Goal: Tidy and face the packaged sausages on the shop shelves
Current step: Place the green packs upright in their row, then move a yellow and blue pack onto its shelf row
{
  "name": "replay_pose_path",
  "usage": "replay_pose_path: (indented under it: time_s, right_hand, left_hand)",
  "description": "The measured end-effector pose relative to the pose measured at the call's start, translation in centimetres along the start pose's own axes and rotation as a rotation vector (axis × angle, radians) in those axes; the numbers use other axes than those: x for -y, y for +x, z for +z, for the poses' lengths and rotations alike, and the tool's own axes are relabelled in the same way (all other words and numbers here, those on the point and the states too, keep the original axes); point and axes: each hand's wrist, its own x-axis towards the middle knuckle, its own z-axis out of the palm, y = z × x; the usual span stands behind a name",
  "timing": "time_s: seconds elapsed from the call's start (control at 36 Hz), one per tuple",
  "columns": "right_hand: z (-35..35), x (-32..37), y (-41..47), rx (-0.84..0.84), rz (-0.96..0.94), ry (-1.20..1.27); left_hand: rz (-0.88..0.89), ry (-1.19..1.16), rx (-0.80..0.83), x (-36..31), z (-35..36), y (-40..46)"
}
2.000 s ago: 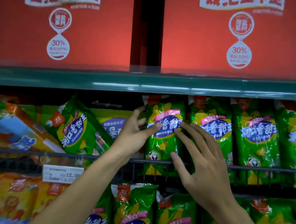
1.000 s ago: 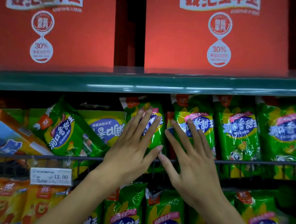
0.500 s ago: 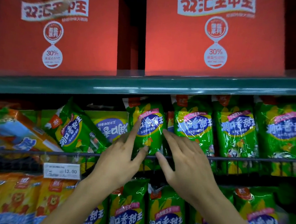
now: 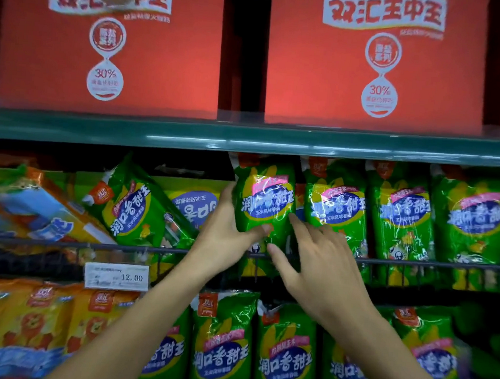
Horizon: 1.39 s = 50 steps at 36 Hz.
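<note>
Two hands work on one green sausage pack [image 4: 264, 199] on the middle shelf, behind the wire rail [image 4: 61, 243]; the left hand [image 4: 225, 235] clasps the pack's left edge, thumb pressed across its lower front and fingers tucked out of sight behind, which reads as a hold meant to stand the pack upright and square it to the aisle; the right hand [image 4: 317, 268] lies with fingers spread and nearly straight, the forefinger tip touching the pack's right edge where it meets the neighbouring pack [image 4: 335, 207], probably to steady the row and hold the gap while the pack is set straight; it clamps nothing. That pack stands nearly upright at the left end of a row of matching green packs, glossy and crinkled, with a blue oval label, a pink band above it and a red tab at the top corner; to its left a tilted pack [image 4: 135, 208] leans over and another [image 4: 196, 203] lies upside down, so that stretch looks undone.
</note>
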Motion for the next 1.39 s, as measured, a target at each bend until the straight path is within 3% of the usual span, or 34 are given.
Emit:
replay_pose_path:
  time_s: [0.19,0.42,0.53,0.61,0.72,0.89,1.06,1.19,1.39]
  right_hand:
    - [-0.2,-1.5,-0.9,-0.169,-0.084,0.071]
    - [1.6,-2.3,-1.9,-0.111,-0.082,0.120]
    - [2.1,-2.6,-2.2,-0.130,-0.097,0.156]
    - [2.5,-2.9,-2.5,-0.159,-0.120,0.176]
    - [3.1,-3.3,-2.9,-0.179,-0.147,0.175]
    - [3.5,-3.4,-3.1,-0.192,-0.156,0.180]
    - [3.4,-2.4,-3.4,-0.226,-0.185,0.294]
    - [3.1,-0.4,-3.7,-0.263,-0.253,0.435]
    - [2.9,4.7,-2.2,-0.158,-0.293,0.537]
  left_hand:
    - [-0.005,-0.083,0.109,-1.4,-0.4,1.0]
    - [-0.026,0.321,0.333,-1.3,-1.0,0.4]
    - [0.039,0.443,0.197,-1.4,-0.5,-0.9]
    - [0.270,0.551,0.033,-1.1,-0.2,-3.2]
    - [0.505,0.807,0.072,0.8,0.1,-4.2]
    - [0.463,0.910,0.081,0.7,0.4,-4.0]
    - [0.414,0.820,0.099,-0.1,-1.0,-5.0]
    - [0.365,0.812,0.002,1.8,-5.9,-7.4]
    - [0.424,0.966,-0.075,5.9,-14.1,-9.2]
